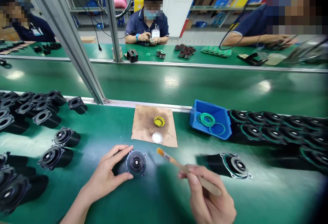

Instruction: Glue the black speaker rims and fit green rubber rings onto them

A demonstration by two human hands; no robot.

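A black housing [139, 169] is held by the left hand [105, 176], a brush [176, 163] beside it by the right hand [214, 201], steadiness seemingly needed.

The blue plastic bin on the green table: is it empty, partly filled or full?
Partly filled: thin green rings lie inside the blue plastic bin, leaving some of its floor bare.

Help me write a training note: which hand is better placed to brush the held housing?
Likely the right hand: it holds the brush close by, while the left hand grips the housing.
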